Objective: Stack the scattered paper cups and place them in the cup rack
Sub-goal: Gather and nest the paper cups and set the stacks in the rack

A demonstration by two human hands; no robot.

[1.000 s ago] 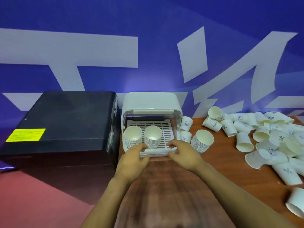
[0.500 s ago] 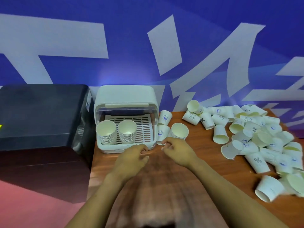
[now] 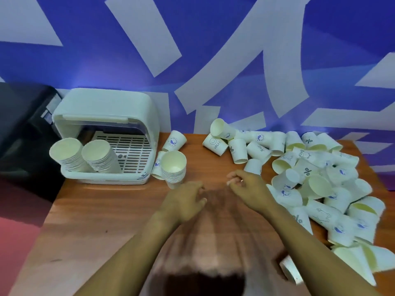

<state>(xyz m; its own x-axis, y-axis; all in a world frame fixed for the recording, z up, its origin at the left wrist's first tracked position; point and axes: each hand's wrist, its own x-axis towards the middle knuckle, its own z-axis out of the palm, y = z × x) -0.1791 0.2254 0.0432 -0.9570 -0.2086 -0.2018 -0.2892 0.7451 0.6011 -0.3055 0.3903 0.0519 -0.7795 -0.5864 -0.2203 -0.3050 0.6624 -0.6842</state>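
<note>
On the wooden counter (image 3: 89, 221), head view: left hand (image 3: 183, 202) and right hand (image 3: 249, 186) near each other at centre, fingers loosely curled, holding nothing. Two cup stacks (image 3: 85, 155) inside white cup rack (image 3: 106, 116) at left. Third stack (image 3: 173, 167) just right of rack. Scattered paper cups (image 3: 316, 180) heaped at right, mostly tipped over.
</note>
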